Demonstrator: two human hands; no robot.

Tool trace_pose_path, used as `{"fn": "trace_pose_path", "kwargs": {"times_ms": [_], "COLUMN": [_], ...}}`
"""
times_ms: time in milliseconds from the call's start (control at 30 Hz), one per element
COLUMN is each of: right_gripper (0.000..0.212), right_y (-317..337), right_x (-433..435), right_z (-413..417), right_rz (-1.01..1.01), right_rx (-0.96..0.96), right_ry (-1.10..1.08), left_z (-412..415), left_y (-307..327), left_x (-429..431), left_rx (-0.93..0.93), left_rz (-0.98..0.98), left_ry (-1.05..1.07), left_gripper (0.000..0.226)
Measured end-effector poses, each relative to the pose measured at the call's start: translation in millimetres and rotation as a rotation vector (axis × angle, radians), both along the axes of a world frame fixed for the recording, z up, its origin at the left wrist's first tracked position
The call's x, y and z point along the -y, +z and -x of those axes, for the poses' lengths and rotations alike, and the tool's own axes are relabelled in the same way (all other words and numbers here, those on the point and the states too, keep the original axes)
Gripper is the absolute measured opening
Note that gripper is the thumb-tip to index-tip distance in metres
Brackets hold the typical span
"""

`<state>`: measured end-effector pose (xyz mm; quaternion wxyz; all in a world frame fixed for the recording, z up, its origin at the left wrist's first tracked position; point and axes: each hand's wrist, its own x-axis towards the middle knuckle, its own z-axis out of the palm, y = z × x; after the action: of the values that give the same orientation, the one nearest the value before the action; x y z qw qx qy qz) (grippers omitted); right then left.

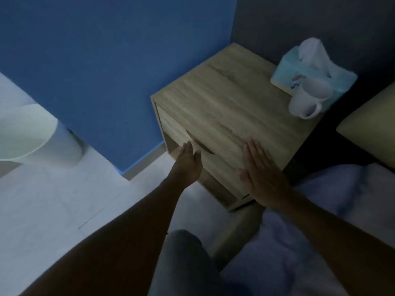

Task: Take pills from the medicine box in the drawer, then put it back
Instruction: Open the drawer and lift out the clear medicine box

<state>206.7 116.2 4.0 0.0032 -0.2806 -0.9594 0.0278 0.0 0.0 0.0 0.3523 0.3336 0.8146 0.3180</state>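
Observation:
A wooden bedside cabinet (230, 99) stands against the blue wall. Its drawer front (171, 127) faces lower left and looks closed, with a dark slot handle (201, 144) along its top edge. My left hand (187, 163) is open with the palm up, its fingertips just below and left of the handle. My right hand (260, 171) lies flat and open against the cabinet's front right corner. The medicine box and pills are hidden from view.
A white mug (307, 99) and a pale blue tissue pack (312, 67) stand at the cabinet's back right. A bed with a pale duvet (320, 210) and a pillow (372, 124) lies to the right. A white bin (36, 137) stands on the tiled floor at left.

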Motion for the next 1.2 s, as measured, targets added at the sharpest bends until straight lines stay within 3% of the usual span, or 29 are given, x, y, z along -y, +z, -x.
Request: {"fn": "trace_pose_path", "kwargs": {"times_ms": [233,633,1200], "right_gripper": [0.075,0.078,0.082], "right_y": [-4.7,-7.3,-9.3], "right_x": [-2.7,-6.3,-10.3], "right_z": [1.5,0.6,8.5], "right_rz": [-0.089,-0.095,0.044], "right_rx": [0.041,0.074,0.189], "right_ry": [0.033,0.042,-0.005], "left_z": [-4.6,-10.7,12.3], "left_y": [-33.8,-45.8,-44.5], "left_x": [-28.8,-47.3,33.0], "left_rx": [0.102,0.356,0.398], "left_rz": [-0.139,-0.359,-0.213], "left_ry": [0.207,0.315,0.304], "left_gripper": [0.069,0.081,0.068]}}
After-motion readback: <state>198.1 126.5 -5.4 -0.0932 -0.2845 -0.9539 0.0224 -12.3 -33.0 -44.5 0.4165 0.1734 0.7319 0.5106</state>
